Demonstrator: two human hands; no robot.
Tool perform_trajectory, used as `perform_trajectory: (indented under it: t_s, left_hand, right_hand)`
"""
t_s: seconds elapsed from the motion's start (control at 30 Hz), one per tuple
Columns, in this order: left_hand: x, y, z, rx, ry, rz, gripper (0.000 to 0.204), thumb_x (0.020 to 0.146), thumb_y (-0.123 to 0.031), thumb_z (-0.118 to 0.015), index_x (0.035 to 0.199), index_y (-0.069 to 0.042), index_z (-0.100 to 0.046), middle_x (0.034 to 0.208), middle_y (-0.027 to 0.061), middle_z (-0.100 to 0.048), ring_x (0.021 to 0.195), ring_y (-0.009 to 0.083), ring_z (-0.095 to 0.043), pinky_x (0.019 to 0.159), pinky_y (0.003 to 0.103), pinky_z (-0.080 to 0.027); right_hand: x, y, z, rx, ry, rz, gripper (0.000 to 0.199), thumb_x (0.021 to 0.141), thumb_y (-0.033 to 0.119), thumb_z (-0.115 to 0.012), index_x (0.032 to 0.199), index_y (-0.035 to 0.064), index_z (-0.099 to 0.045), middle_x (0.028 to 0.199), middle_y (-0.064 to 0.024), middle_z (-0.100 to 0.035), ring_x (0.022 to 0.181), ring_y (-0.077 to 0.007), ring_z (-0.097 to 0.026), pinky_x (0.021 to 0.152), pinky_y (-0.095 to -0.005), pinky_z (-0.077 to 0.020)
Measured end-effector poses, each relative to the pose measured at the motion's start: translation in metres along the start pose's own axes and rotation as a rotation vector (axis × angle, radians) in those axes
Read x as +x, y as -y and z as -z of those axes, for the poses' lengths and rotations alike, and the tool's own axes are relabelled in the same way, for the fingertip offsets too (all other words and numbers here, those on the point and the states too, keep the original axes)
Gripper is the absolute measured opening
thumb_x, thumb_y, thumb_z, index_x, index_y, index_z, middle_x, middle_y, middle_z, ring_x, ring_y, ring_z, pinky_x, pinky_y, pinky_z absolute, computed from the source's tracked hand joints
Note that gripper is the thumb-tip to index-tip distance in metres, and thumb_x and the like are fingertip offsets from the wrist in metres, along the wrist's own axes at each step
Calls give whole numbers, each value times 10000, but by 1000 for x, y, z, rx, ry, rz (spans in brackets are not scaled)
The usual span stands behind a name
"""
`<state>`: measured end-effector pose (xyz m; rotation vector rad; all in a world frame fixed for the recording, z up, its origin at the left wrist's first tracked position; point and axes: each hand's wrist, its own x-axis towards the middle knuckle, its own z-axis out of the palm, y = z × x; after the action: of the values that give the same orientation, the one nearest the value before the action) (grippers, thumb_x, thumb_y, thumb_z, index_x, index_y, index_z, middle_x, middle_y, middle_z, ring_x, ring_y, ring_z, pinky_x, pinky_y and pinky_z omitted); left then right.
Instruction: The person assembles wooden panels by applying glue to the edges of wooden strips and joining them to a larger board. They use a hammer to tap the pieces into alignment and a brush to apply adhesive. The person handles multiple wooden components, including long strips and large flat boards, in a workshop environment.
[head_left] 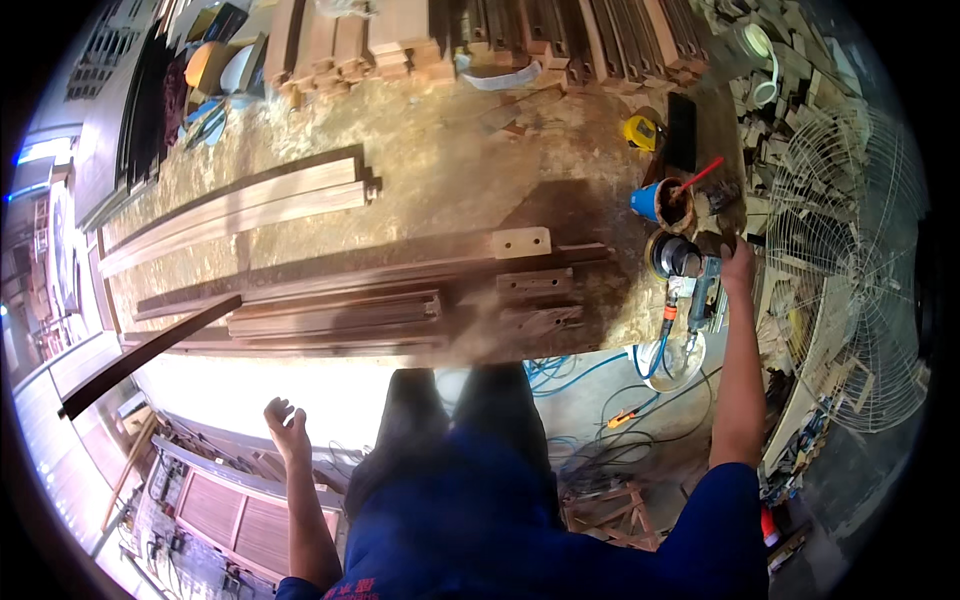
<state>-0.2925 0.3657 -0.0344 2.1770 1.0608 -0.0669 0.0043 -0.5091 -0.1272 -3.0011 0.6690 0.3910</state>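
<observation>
- Resting near the right end of the desk (430, 140), a round sander (674, 256) lies on its side; I see its disc turned toward the left and its body toward the right.
- Just right of it is a grey-blue tool handle (705, 292), its long axis running from far to near with a slight slant, its lower end pointing at the near edge.
- An orange-red coupling (669, 314) sits below the sander, and blue hose (545, 374) coils under the desk.
- I have the right hand (738, 264) at the upper end of the grey-blue handle, fingers bent; from my view I cannot tell whether they close round it or only touch it.
- I see the left hand (288, 430) raised in front of the near edge, bare, fingers loosely curled and partly spread, holding nothing.
- Just beyond the sander stands a blue cup (650, 202), tilted, with brown matter inside and a red stick (702, 174) leaning out to the upper right.
- Farther back I find a yellow tape measure (641, 132) near a flat black object (681, 132).
- To the left, a pale block with two holes (521, 242) lies among wooden strips (335, 316), most running lengthwise along the desk; one dark strip (152, 355) slants out past the near edge.
</observation>
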Motion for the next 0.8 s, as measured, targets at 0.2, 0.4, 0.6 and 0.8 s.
perform_trajectory:
  t_s: [0.2,0.4,0.6,0.8]
  left_hand:
    - [-14,36,34,-269,-13,65,320,943,-141,-688,1215,9,-610,986,95,-680,848,147,-628,729,282,-526]
    - [-10,-29,127,-577,-48,-16,182,986,-173,-686,956,4,-716,720,-16,-595,619,51,-470,551,219,-352]
    - [-57,-83,307,-1297,186,-530,402,1021,-355,-646,850,8,-638,592,65,-577,439,140,-449,522,293,-414]
    - [-2,-89,406,-1991,614,-1017,386,929,-310,-782,974,72,-749,755,127,-699,494,176,-528,497,299,-420]
  right_hand:
    - [-134,49,-9,560,-464,157,252,1049,135,-574,1263,8,-612,1187,-132,-671,1088,-246,-650,939,-355,-513]
    - [-390,341,-33,866,157,627,114,961,-5,-575,1036,40,-647,987,-78,-612,939,-204,-613,870,-328,-494]
    - [-585,562,-22,679,471,1217,103,905,-7,-618,987,31,-668,933,-147,-651,853,-339,-654,756,-386,-533]
    - [-655,705,-1,606,582,1302,84,916,30,-627,990,28,-666,900,-139,-638,803,-312,-645,724,-365,-521]
